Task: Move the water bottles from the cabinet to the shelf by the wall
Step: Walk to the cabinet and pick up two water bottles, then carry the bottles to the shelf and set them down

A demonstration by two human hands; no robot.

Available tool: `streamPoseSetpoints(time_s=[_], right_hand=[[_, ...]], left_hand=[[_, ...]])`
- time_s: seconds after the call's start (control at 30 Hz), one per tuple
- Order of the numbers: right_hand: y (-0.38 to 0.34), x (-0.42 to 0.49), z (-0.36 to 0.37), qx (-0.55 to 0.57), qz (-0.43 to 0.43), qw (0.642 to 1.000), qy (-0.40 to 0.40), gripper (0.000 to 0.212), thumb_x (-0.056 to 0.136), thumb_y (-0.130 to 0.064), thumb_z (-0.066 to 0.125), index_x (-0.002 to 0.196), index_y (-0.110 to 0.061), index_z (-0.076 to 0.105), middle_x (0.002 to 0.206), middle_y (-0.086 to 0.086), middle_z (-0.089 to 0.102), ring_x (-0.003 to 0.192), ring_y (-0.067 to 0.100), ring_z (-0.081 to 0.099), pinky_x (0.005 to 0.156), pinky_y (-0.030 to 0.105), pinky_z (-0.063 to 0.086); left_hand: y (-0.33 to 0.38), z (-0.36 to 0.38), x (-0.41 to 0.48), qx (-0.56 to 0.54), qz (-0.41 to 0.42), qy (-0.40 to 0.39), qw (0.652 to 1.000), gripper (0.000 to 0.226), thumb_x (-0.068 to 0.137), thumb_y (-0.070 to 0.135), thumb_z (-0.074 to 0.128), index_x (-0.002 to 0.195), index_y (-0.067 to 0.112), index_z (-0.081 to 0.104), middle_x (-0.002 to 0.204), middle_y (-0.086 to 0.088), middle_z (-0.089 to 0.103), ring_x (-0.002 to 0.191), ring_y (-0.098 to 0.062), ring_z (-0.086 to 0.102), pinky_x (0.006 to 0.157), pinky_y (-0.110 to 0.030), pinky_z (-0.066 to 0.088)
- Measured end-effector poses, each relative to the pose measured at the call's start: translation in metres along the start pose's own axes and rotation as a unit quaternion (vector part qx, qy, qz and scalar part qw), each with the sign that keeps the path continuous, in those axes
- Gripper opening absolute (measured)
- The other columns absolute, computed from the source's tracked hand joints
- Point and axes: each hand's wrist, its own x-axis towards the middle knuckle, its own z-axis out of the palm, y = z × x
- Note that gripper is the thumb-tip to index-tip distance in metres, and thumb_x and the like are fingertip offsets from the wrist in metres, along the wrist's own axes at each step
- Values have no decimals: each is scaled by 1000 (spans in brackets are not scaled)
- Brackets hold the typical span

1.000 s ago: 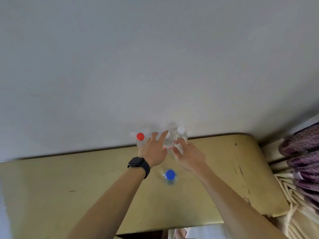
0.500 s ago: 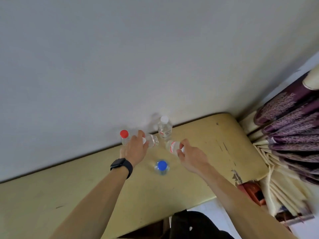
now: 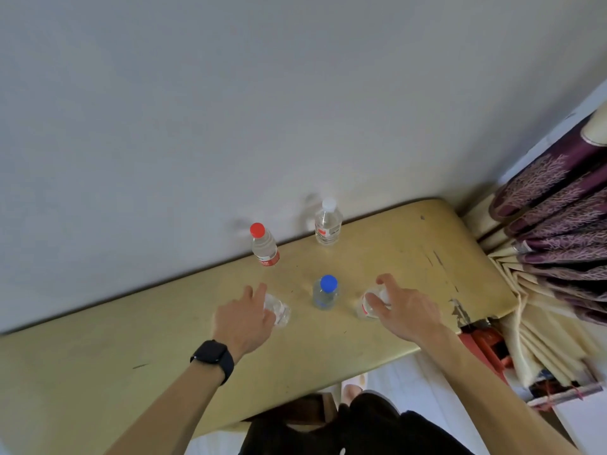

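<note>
A yellow shelf top (image 3: 98, 372) runs along the white wall. On it stand a red-capped bottle (image 3: 264, 246) and a white-capped bottle (image 3: 327, 226) near the wall, with a blue-capped bottle (image 3: 325, 293) in front of them. My left hand (image 3: 244, 318), a black watch on its wrist, grips the top of a clear bottle (image 3: 279, 311) left of the blue-capped one. My right hand (image 3: 402, 308) grips the top of another clear bottle (image 3: 368, 308) with a red label, to the right. The caps of both held bottles are hidden by my hands.
Purple and cream curtains (image 3: 555, 224) hang at the right end of the shelf. A red object (image 3: 486, 343) sits below the shelf's chipped right corner. My dark clothing (image 3: 345, 425) shows below the front edge.
Both hands have come back from the wall toward the front of the shelf, each with a bottle, and spread apart to either side of the blue-capped bottle. The view tilted down and right.
</note>
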Motion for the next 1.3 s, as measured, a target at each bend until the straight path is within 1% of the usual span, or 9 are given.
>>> streamPoseSetpoints(time_s=[0.23, 0.37, 0.5, 0.6, 0.73, 0.97, 1.1, 1.23, 1.3], right_hand=[[-13, 1, 6, 19, 40, 998, 37, 44, 89, -70, 35, 105, -29, 32, 95, 10, 67, 83, 33, 63, 75, 42, 53], [-15, -14, 9, 52, 60, 995, 55, 43, 95, -52, 46, 114, -15, 34, 100, 19, 65, 85, 37, 62, 69, 40, 49], [-8, -49, 19, 57, 53, 994, 80, 39, 98, -40, 50, 112, -6, 36, 86, 24, 66, 79, 41, 66, 58, 38, 41], [0, -88, 31, 84, 66, 989, 100, 32, 98, -35, 53, 103, -9, 37, 69, 12, 57, 75, 43, 67, 56, 40, 44], [9, -123, 47, 122, 132, 977, 112, 28, 99, -40, 50, 104, -17, 35, 75, 11, 56, 84, 43, 67, 65, 37, 39], [10, -190, 61, 159, 119, 967, 157, 21, 93, -42, 55, 99, -25, 45, 76, 0, 64, 72, 24, 62, 65, 39, 51], [19, -244, 67, 179, 105, 957, 202, 16, 84, -35, 61, 93, -29, 49, 70, -12, 59, 63, 7, 57, 52, 23, 38], [35, -312, 73, 187, 120, 935, 276, 24, 75, -33, 63, 83, -29, 40, 65, -11, 52, 57, 9, 49, 49, 23, 32], [48, -352, 80, 191, 134, 920, 315, 23, 76, -34, 61, 85, -31, 40, 66, -13, 51, 60, 10, 48, 52, 21, 32]], left_hand=[[17, 12, 5, -5, -26, 32, 999, 50, 102, 52, 25, 141, 21, 28, 109, -5, 59, 79, -31, 65, 59, -33, 46], [22, 17, 2, -33, -24, 23, 999, 49, 103, 47, 27, 141, 17, 29, 112, -10, 59, 86, -34, 65, 65, -37, 49], [5, 26, -10, -24, -11, 34, 999, 50, 103, 48, 25, 139, 13, 30, 104, -8, 63, 81, -32, 66, 65, -36, 51], [-13, 28, -19, -52, 17, 28, 998, 45, 103, 47, 27, 131, 12, 32, 95, -5, 67, 80, -30, 65, 58, -33, 41], [-30, 18, -26, -89, 42, 12, 995, 41, 102, 50, 28, 118, 13, 35, 81, -3, 64, 72, -30, 60, 61, -36, 46], [8, -13, -43, -74, 170, -5, 983, 34, 98, 52, 37, 106, 19, 39, 77, -3, 59, 73, -32, 59, 63, -37, 43], [56, -24, -67, -50, 293, 14, 955, 27, 98, 49, 41, 95, 24, 33, 64, 2, 52, 58, -25, 52, 53, -36, 35], [118, -32, -100, -43, 366, 11, 930, 29, 96, 52, 42, 90, 25, 33, 65, 1, 53, 65, -30, 58, 56, -40, 43], [151, -36, -129, -14, 411, 30, 911, 30, 97, 51, 42, 94, 21, 36, 66, -1, 55, 61, -27, 55, 52, -37, 35]])
